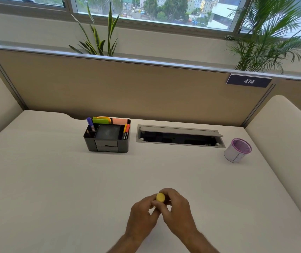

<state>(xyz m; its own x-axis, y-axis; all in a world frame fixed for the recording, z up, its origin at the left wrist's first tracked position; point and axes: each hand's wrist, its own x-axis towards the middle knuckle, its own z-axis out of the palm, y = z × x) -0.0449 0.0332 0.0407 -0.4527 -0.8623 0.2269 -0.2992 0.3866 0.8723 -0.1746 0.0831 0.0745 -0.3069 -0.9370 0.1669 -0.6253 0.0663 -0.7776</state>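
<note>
Yellow marker (pixel 160 197) held end-on above near bench (pixel 54 179), well apart from black organizer (pixel 107 141). Left grip (pixel 142 214) pinches its lower part; right grip (pixel 179 210) curls round the top. Risk: hard pull pops the cap, which rolls off bench.

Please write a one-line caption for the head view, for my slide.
Left hand and right hand grip a yellow marker above the desk, black organizer behind.

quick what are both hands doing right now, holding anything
left hand: closed, pinching the yellow object.
right hand: closed, fingers curled round the same yellow object.
</note>
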